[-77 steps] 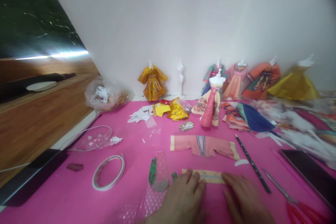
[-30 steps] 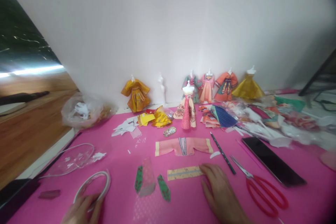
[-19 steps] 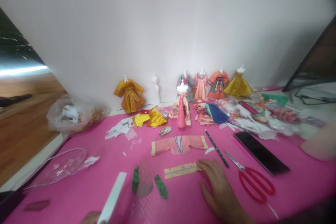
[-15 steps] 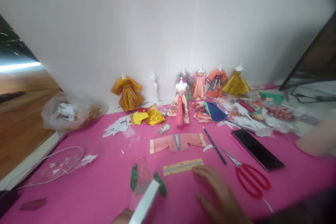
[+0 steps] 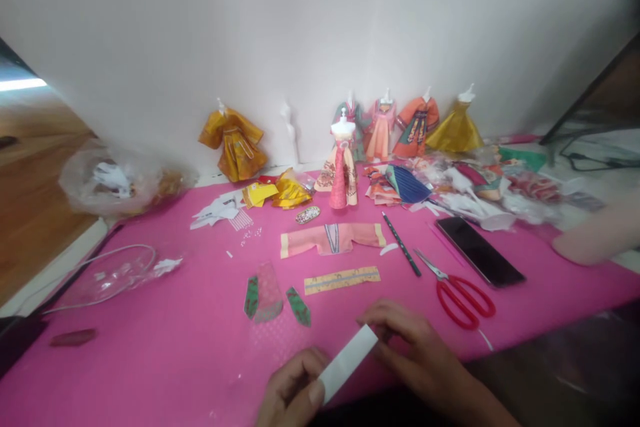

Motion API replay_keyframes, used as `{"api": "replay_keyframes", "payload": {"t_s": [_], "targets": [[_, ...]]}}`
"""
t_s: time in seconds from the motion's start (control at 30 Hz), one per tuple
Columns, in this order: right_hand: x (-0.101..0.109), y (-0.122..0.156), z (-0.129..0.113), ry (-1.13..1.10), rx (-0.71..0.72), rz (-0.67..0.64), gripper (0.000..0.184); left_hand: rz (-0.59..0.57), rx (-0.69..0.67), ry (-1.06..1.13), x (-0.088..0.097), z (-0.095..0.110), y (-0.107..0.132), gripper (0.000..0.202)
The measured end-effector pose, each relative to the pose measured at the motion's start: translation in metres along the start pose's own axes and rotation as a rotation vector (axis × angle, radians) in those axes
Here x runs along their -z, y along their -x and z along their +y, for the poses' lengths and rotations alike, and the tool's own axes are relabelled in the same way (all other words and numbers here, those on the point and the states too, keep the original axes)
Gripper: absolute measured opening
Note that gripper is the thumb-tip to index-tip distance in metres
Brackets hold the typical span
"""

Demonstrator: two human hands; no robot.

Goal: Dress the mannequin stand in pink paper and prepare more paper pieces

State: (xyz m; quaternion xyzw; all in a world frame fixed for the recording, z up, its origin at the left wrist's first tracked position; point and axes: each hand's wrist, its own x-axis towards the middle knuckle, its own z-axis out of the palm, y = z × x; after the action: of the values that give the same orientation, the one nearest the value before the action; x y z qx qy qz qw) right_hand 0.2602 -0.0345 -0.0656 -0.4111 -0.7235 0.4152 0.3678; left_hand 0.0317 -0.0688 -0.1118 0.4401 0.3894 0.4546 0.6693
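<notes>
A white paper-like strip (image 5: 349, 363) slants between my hands at the near edge of the table. My left hand (image 5: 294, 388) is closed on its lower end, thumb on top. The fingers of my right hand (image 5: 417, 352) curl around its upper end, seemingly pinching it; their tips are partly hidden. Just beyond lies a yellow patterned band (image 5: 343, 280) with a grey stripe. To the left are green fabric pieces (image 5: 299, 307) and a pink piece (image 5: 269, 291). Farther back a pink miniature robe top (image 5: 332, 239) is spread flat.
Red-handled scissors (image 5: 465, 300), a phone (image 5: 481, 251) and a dark pencil (image 5: 402, 244) lie on the right of the pink cloth (image 5: 165, 353). Dressed miniature mannequins (image 5: 343, 167) stand along the wall. Plastic packets (image 5: 480, 203) are heaped back right; a plastic bag (image 5: 110, 180) sits left.
The white strip has moved right, along with my left hand. My right hand has left the yellow band and met the strip's upper end. The view has tilted down slightly.
</notes>
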Motion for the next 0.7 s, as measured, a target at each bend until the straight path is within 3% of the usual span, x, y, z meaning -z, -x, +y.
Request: {"api": "replay_keyframes", "payload": {"t_s": [0.17, 0.43, 0.7], "targets": [[0.0, 0.001, -0.004, -0.024, 0.017, -0.013, 0.017, 0.002, -0.018, 0.083, -0.003, 0.006, 0.001, 0.03], [0.002, 0.003, -0.013, 0.009, 0.082, -0.032, 0.021, -0.093, -0.029, -0.098, -0.01, 0.024, 0.0, 0.038], [-0.005, 0.008, -0.014, 0.099, 0.206, 0.008, 0.031, -0.126, 0.01, -0.164, -0.018, 0.027, 0.001, 0.042]]}}
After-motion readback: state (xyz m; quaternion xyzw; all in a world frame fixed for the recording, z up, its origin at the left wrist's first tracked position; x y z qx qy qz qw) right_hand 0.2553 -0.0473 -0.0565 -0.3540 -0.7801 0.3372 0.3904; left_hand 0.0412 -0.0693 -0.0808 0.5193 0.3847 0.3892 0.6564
